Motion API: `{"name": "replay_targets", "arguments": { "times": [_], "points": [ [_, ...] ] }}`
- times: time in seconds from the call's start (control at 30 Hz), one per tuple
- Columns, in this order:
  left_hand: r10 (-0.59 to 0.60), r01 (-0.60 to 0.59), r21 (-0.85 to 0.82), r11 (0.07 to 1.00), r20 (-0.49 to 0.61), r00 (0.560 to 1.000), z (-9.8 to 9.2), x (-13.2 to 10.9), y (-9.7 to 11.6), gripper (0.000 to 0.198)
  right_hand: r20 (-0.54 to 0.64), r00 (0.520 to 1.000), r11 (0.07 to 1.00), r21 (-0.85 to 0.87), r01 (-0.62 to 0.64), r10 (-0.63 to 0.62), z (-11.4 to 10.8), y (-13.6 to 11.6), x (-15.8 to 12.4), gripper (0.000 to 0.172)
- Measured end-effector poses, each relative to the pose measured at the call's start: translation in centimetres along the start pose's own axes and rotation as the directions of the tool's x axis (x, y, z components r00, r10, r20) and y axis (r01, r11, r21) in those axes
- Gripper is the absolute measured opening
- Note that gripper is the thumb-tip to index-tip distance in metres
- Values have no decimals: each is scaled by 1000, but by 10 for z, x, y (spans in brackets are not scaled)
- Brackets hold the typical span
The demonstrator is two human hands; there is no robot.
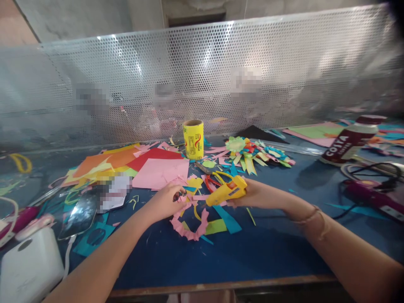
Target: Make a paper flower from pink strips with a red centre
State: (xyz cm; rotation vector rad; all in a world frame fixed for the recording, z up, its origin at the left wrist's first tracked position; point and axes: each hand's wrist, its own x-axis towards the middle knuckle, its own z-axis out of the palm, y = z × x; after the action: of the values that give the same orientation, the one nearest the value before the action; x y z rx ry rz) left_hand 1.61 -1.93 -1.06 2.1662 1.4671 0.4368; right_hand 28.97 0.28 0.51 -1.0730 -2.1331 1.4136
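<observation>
My left hand (167, 201) has its fingers closed on a pink paper ring (191, 235) with a jagged, folded edge, which hangs open over the blue table. In my right hand (257, 194) is a yellow glue gun (229, 191), its nozzle pointing left and down towards the paper strip by my left fingers. My right fingers are partly hidden behind the glue gun. Just beyond it lie pliers with red handles (211, 182). Green paper (216, 227) and blue paper (232, 221) scraps lie beside the ring.
Coloured paper sheets (160, 173) and a yellow cardboard tube (193, 141) stand beyond my hands. Paper rosettes (249, 153) lie behind the right hand. A Costa bottle (350, 141) is at right. At left are a phone (78, 213) and white box (31, 267). A perforated metal panel (202, 71) borders the back.
</observation>
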Motion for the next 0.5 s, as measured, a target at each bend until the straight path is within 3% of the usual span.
{"name": "replay_targets", "arguments": {
  "times": [0.27,0.5],
  "points": [
    [-25,25,9,1000,-18,1000,1,1,-1,28,3,998,986,-157,-59,60,-3,9,0,37],
    [-8,8,11,1000,-22,1000,1,0,1,27,-20,999,978,-207,-34,31,-2,10,0,34]
  ]
}}
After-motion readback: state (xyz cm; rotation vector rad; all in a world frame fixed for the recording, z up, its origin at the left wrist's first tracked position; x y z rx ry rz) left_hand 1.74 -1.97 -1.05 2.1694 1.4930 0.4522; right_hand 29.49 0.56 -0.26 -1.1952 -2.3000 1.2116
